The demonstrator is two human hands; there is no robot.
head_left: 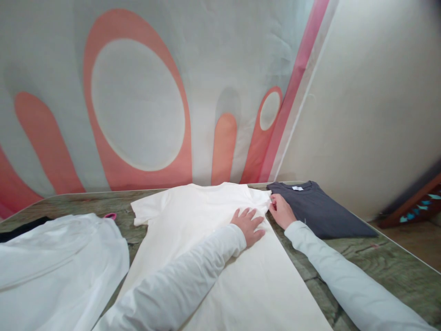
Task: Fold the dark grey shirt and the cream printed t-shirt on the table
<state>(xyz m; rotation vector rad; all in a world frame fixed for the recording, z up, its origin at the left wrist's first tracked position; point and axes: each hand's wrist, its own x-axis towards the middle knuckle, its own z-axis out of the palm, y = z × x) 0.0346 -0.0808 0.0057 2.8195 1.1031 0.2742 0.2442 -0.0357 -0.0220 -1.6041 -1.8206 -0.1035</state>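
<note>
A cream-white T-shirt point(193, 220) lies spread out in front of me, its collar toward the wall and its left-side sleeve stretched outward. My left hand point(248, 226) rests flat on the shirt's upper right part, fingers spread. At the end of the right-side sleeve, my right hand point(280, 210) pinches the sleeve's edge between thumb and fingers. Just beyond that hand is a dark grey T-shirt point(320, 211), folded flat, with a pale label at its neck.
Crumpled white clothing point(65, 271) covers the table's left side, with a black item point(25, 228) behind it and a small pink loop point(110, 215) beside it. The wood-patterned table point(386, 271) meets a printed wall point(203, 92). A dark reddish-brown object point(418, 207) stands at the far right.
</note>
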